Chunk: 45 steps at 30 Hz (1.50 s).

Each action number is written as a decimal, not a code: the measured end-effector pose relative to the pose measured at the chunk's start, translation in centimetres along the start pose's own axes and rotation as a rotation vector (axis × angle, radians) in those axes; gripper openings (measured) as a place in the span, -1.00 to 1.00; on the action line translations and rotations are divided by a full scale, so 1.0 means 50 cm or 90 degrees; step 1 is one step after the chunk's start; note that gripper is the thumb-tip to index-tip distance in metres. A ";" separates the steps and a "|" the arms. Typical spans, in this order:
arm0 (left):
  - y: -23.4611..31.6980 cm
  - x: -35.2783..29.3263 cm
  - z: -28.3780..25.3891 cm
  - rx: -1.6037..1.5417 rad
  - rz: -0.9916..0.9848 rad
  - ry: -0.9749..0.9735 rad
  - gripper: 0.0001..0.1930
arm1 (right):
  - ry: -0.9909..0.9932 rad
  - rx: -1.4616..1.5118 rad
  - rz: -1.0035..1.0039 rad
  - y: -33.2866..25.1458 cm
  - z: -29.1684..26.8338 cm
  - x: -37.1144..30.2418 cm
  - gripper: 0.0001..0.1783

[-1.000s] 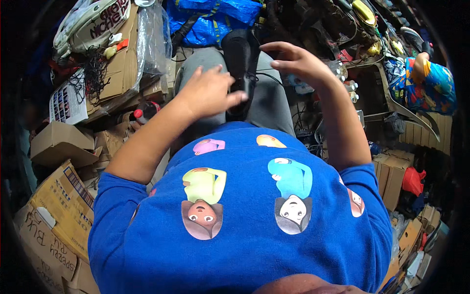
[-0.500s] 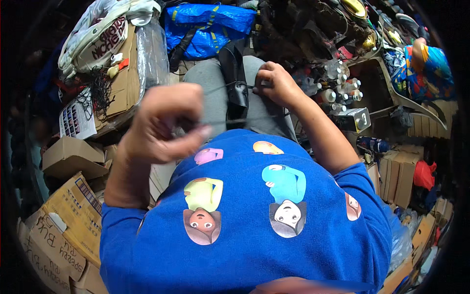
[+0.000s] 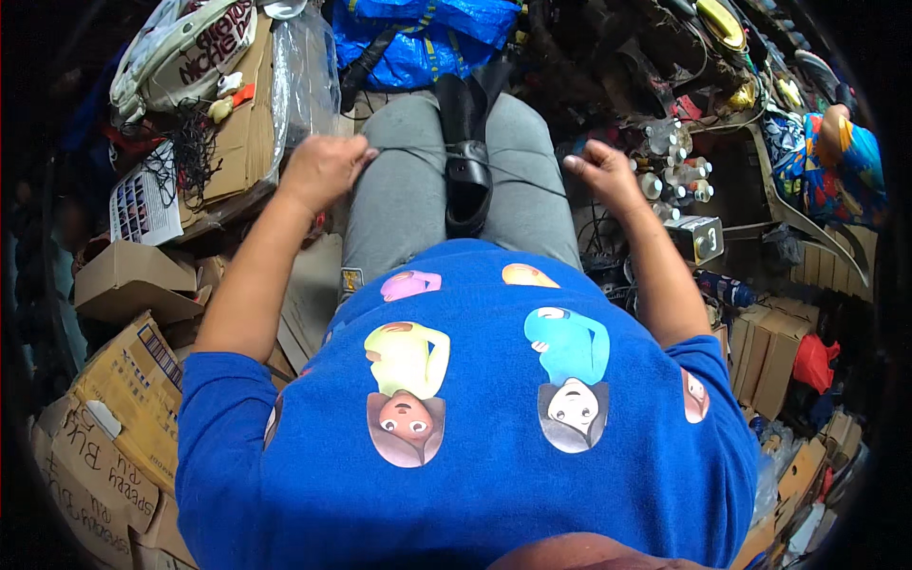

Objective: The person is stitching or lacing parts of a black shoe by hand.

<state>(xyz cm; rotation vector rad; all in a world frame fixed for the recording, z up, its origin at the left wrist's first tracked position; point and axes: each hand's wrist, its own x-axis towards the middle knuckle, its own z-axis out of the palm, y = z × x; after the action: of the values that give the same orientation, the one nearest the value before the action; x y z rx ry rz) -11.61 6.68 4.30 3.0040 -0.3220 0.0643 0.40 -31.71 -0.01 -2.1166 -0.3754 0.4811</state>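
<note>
Between my grey-trousered thighs stands a shiny black leather piece (image 3: 468, 185), which looks like a shoe or boot; its far part is hard to make out. A thin black cord (image 3: 518, 176) runs around it and stretches out to both sides across my legs. My left hand (image 3: 328, 173), closed in a fist beside the left thigh, grips one end of the cord. Off the right thigh, my right hand (image 3: 608, 179) is closed too, thumb pressed against the fingers, with the cord's other end leading to it.
Beyond my knees lies a blue bag (image 3: 423, 43). Cardboard (image 3: 237, 157) with tangled black cords and a printed sheet (image 3: 145, 204) is at left, above cardboard boxes (image 3: 138, 285). Several bottles (image 3: 665, 176) and a metal can (image 3: 695, 239) stand at right.
My left hand has moved away from me and outward, down beside the left thigh. My right hand has moved outward to the right. The cord now spreads to both sides.
</note>
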 end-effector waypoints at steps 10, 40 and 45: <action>0.009 -0.017 -0.212 -0.483 -0.098 0.042 -0.41 | 0.194 -0.442 0.032 0.098 -0.165 -0.012 -0.73; -0.165 -0.202 -0.197 -0.259 -0.460 0.247 -0.83 | 0.703 0.685 0.225 0.327 -0.682 -0.373 -0.79; 0.011 -0.061 -0.154 -0.219 -0.077 0.299 -0.74 | 0.630 0.451 0.275 0.290 -0.640 -0.354 -0.71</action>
<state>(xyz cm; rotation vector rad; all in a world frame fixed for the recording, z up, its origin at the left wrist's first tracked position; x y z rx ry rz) -14.94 7.73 11.81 2.5581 -0.0886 0.6216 1.16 -70.25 7.81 -1.4746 0.7288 -0.2212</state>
